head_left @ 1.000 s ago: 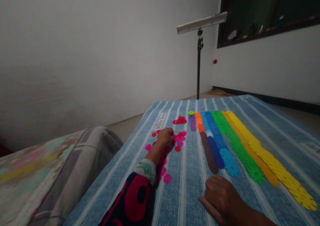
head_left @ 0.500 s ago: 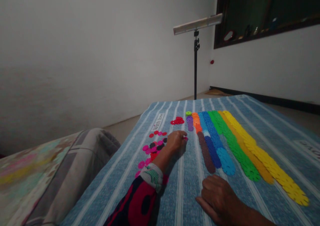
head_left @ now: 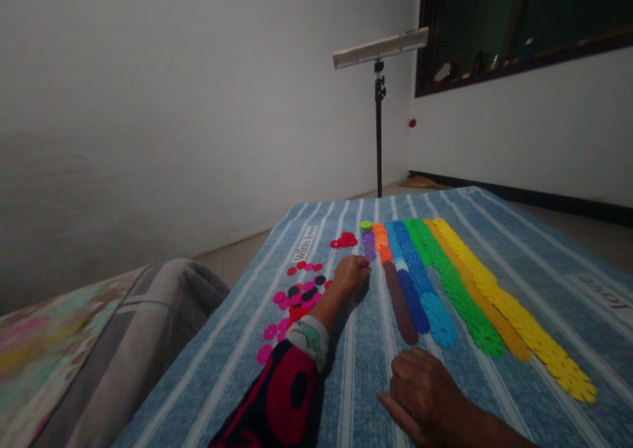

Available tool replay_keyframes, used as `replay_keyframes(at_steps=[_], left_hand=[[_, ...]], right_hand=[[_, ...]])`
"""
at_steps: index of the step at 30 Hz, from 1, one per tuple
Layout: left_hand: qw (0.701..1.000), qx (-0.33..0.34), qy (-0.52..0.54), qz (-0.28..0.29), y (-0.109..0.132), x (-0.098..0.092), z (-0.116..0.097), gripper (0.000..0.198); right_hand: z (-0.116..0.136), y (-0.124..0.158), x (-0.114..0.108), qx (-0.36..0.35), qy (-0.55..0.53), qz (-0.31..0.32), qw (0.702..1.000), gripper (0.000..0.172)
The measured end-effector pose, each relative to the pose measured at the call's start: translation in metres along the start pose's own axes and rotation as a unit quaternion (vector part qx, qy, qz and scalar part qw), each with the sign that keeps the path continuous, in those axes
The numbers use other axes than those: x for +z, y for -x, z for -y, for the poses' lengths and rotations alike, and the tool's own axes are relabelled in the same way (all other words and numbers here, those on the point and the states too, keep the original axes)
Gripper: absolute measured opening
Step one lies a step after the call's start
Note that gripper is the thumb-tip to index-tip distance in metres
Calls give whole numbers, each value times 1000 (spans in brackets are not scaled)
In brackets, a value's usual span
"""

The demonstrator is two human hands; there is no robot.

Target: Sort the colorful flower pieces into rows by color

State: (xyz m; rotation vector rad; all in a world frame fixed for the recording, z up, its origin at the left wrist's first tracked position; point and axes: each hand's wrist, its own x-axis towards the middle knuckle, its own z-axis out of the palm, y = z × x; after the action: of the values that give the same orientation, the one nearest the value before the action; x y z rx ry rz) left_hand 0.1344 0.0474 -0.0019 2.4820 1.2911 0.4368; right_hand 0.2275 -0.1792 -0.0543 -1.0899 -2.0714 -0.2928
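Observation:
My left hand [head_left: 352, 274] is closed in a pinch on a small pink plastic disc [head_left: 365, 265], just below the short row of purple discs [head_left: 368, 245]. Loose pink discs [head_left: 270, 331], with red and black ones mixed in, lie to the left of that wrist; the sleeve hides part of them. My right hand [head_left: 424, 387] rests on the cloth in a loose fist, thumb apart, below the row of brown discs [head_left: 401, 306]. I see nothing held in it. Overlapping rows of blue [head_left: 414, 253], green [head_left: 459, 296] and yellow discs [head_left: 499, 296] run along the right.
A striped blue cloth [head_left: 237, 369] covers the table. Red discs [head_left: 344, 239] sit in a pile near the far side, beside one lime disc [head_left: 366, 225]. Behind the table stands a lamp on a black pole [head_left: 378, 138]. Grey fabric [head_left: 168, 322] lies at the left.
My left hand has shifted slightly up toward the purple row with the pink disc in its fingers. The right hand stays in place; the whole view has slid a little to the left.

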Motion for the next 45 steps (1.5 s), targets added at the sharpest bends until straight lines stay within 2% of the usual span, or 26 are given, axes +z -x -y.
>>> replay_keyframes(at_steps=[8,15,27,35,39,45], left_hand=[[998,-36,36,-29,-28,14,0,29],[998,-36,4,-42,-36,19,-4,17],[995,-14,-52,-86,-37,33,1,19],[994,13,-31,-99,-37,34,5,36],[993,-15,-30,-112,-28,31,3,36],[993,-70,-51,-77,-15,25,-5,38]], right_hand=[[-2,1,6,2,5,-18,1000,25],[-3,0,7,-5,11,-27,1000,26],[-3,0,6,-8,10,-26,1000,26],[-2,-1,5,-9,15,-24,1000,25],[-2,0,5,-4,11,-24,1000,24],[-1,-2,1,-1,-1,-18,1000,25]])
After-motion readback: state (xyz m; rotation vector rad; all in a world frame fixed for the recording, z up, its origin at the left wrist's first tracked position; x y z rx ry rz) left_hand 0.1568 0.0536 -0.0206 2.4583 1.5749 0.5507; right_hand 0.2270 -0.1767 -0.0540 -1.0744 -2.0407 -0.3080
